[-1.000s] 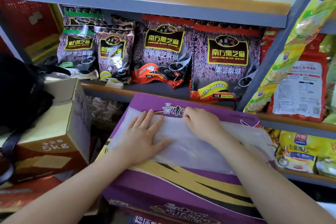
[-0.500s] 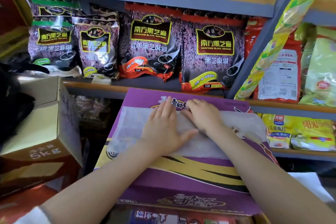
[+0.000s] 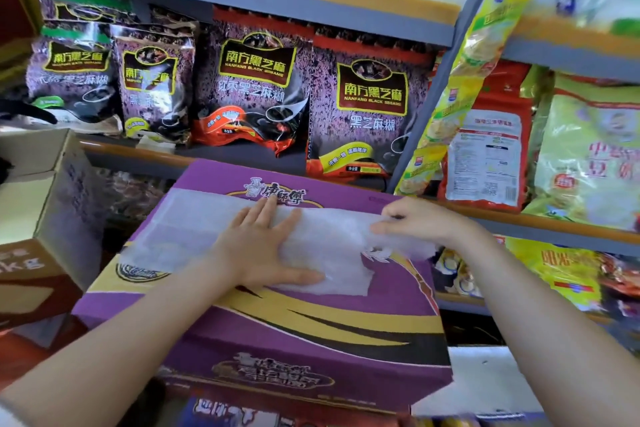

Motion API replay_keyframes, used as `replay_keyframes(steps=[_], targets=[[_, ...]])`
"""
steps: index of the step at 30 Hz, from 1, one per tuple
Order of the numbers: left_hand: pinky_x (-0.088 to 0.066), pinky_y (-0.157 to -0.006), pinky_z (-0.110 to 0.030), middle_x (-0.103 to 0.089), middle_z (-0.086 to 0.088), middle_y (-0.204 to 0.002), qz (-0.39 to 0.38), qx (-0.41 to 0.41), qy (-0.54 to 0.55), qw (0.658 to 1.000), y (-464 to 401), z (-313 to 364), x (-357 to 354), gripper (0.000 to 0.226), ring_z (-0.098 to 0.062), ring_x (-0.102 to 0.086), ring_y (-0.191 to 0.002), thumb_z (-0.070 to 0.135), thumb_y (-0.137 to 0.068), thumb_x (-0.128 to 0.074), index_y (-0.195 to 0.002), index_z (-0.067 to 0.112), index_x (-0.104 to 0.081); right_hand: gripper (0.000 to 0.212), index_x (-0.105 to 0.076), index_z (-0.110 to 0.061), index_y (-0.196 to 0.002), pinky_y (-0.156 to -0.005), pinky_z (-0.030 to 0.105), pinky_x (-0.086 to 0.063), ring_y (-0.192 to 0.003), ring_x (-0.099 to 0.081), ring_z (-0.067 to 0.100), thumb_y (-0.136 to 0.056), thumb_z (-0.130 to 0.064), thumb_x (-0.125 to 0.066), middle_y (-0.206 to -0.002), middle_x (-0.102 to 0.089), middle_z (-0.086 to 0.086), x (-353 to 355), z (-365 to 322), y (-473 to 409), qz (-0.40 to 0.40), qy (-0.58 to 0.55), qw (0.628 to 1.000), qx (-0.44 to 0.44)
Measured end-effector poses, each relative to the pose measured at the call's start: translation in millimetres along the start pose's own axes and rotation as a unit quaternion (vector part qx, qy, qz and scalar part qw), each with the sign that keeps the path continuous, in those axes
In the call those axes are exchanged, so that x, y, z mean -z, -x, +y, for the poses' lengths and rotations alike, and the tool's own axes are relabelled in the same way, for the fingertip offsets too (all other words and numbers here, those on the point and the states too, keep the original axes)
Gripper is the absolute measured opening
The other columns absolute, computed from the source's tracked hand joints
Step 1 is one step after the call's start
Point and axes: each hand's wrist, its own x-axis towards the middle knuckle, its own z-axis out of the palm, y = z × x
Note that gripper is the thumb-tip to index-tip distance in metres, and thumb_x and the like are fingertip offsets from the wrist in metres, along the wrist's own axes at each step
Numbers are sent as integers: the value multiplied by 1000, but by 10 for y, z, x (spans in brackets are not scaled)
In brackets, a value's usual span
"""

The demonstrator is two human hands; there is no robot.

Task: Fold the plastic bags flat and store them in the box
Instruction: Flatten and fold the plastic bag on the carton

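A translucent white plastic bag [image 3: 194, 229] lies spread flat across the top of a purple and yellow carton [image 3: 311, 333]. My left hand [image 3: 266, 250] presses flat on the bag's middle with straight fingers. My right hand [image 3: 412, 220] pinches the bag's right end near the carton's far right corner and holds it slightly lifted, folded toward the left. An open brown cardboard box [image 3: 41, 218] stands to the left of the carton.
Grey metal shelves [image 3: 311, 14] stand directly behind the carton, packed with purple black sesame bags [image 3: 256, 90]. Yellow and red snack packs [image 3: 485, 156] fill the shelves on the right. A white surface [image 3: 485, 381] shows at the lower right.
My right hand has moved right, from beside the left hand to the bag's right end, and now pinches and lifts it. My left hand has slid a little right along the bag.
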Motion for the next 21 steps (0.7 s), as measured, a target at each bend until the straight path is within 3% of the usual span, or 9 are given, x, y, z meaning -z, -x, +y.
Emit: replay_keyframes(steps=[4,7,8,11,14,16,18,20,21], targets=[[5,-115,-35,21,2,-153,74,-23,-18,997,-29,111,-67,138,-16,14,-143,97,-35,11,-148,19,-2,39,-41,-17,-58,-43,17,-21,-51,-30,6,-89,-30,-61,-54,-29,-9,146,141,86,-26,-89,994,-58],[7,-115,-32,12,7,-155,69,-52,-32,996,-22,108,-77,127,-12,10,-143,95,-40,17,-147,28,3,25,-60,-6,-75,-54,21,-25,-68,-39,10,-90,-26,-59,-71,-41,-2,146,199,90,-14,-155,985,-72],[7,-115,-32,11,7,-155,54,-57,-37,996,-13,101,-75,125,-11,9,-143,95,-39,17,-147,32,3,25,-59,-7,-71,-56,24,-24,-70,-38,11,-90,-23,-59,-72,-40,0,143,208,88,-9,-171,983,-68],[8,-115,-35,14,3,-155,21,-65,-47,997,16,102,-69,120,-16,12,-143,97,-36,14,-142,41,12,33,-45,-13,-57,-48,22,-22,-49,-34,6,-85,-12,-62,-57,-33,-3,140,256,63,6,-108,992,-62],[8,-115,-38,18,1,-155,7,-68,-55,996,20,118,-60,113,-19,14,-143,98,-33,13,-132,44,22,21,-51,-6,-64,-45,22,-26,-40,-38,4,-80,-9,-65,-49,-40,-3,142,351,14,37,-6,992,-119],[9,-115,-38,18,0,-155,5,-71,-58,996,13,111,-56,120,-19,15,-142,98,-32,12,-136,40,22,5,-61,-4,-79,-58,27,-37,-68,-57,17,-79,-9,-60,-73,-58,5,111,293,50,73,97,977,-177],[10,-115,-37,18,2,-154,2,-70,-54,996,10,105,-54,133,-16,16,-142,99,-30,11,-144,30,16,27,-58,-9,-110,-80,36,-43,-105,-54,30,-83,-7,-51,-112,-58,12,-27,98,113,175,202,948,-172],[10,-115,-35,18,4,-154,2,-68,-48,997,8,114,-50,142,-13,17,-142,99,-27,10,-146,22,13,38,-49,-10,-126,-102,39,-33,-127,-38,30,-88,-15,-47,-136,-45,11,-275,-298,167,264,197,943,-51],[11,-115,-35,18,4,-154,5,-66,-49,997,8,121,-48,145,-12,17,-141,99,-25,11,-146,20,12,43,-43,-10,-133,-111,38,-24,-136,-29,28,-92,-21,-43,-145,-36,11,-420,-522,172,266,174,948,8]])
